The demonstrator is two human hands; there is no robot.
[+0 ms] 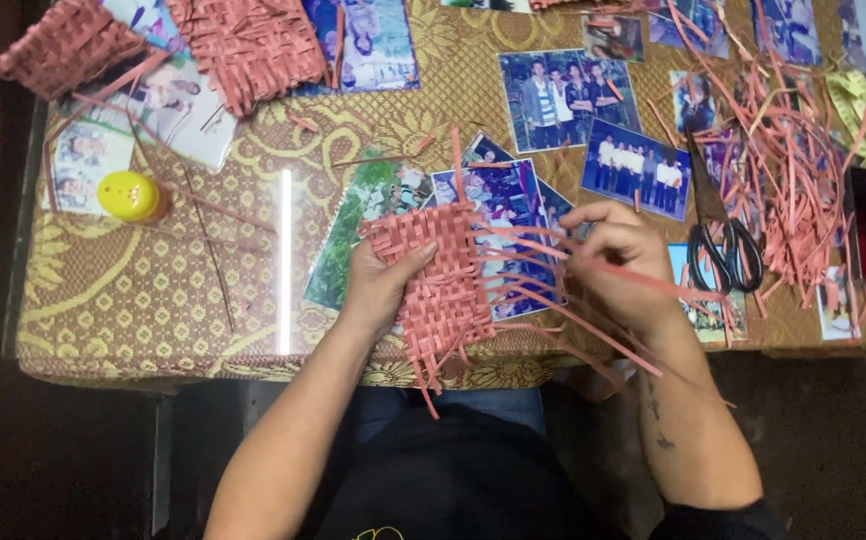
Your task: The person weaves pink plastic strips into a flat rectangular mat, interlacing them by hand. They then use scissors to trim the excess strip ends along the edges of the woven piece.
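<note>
Nearest the camera: the person's dark lap and both forearms, reaching up to the front edge of the worktop, which has a gold patterned cloth under a clear sheet.

Left hand is closed on the left edge of a half-woven pink mat, thumb on top, fingers hidden beneath, so the grip is firm on the piece. The mat sits at the front-centre edge, partly overhanging toward the lap. Right hand pinches a loose pink strip on the mat's right side, fingers curled shut around it; exact strip among several can't be told for sure.

Progress, judged from how it lies: left part of the mat is tightly woven, approx. half done. Right part is unwoven, w/ long strip ends fanning out right and down, plus untrimmed ends along the bottom. So weaving is left to do on that side, and prob. trimming too.

Just beyond the hands: photo prints lie under the clear sheet. Black-handled scissors are near the right hand, not touching it. Further right, a heap of spare pink strips, so material isn't short.

Far left: a yellow egg-shaped item. Far back left: two woven pink pieces, which look more complete than the one in hand.
</note>
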